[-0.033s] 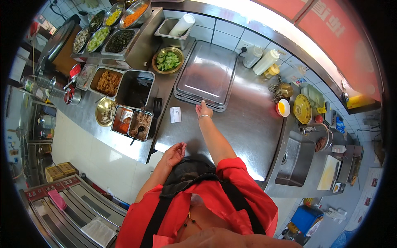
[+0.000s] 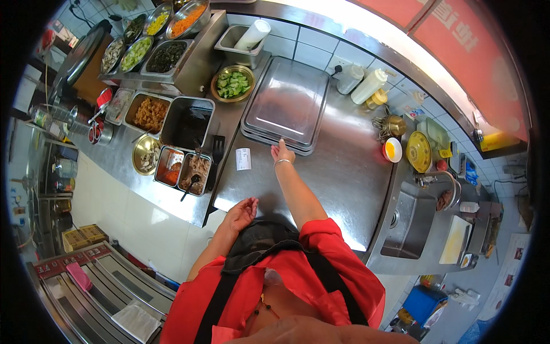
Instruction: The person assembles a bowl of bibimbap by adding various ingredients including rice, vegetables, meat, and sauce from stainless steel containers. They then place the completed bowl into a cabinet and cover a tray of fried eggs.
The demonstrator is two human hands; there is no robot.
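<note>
A stack of rectangular stainless-steel trays point(image 2: 289, 100), the top one bottom-up or lidded, rests on the steel counter. My right hand point(image 2: 282, 152) reaches to its near edge, with one finger on top and the others curled at the rim, partly hidden. A bracelet circles that wrist. My left hand point(image 2: 242, 214) hangs by the counter's front edge beside my dark apron point(image 2: 255, 243), palm turned up and fingers loosely bent, nothing in it. Left of the trays lies a small white printed slip point(image 2: 243, 159).
Steel pans of food, including a brown shredded filling point(image 2: 150, 114), line the left counter beside a black spatula point(image 2: 218, 150). A bowl of chopped greens point(image 2: 232, 83) sits behind. Squeeze bottles point(image 2: 369, 86) stand along the wall. On the right are a sink point(image 2: 409, 221) and a cutting board point(image 2: 455, 239).
</note>
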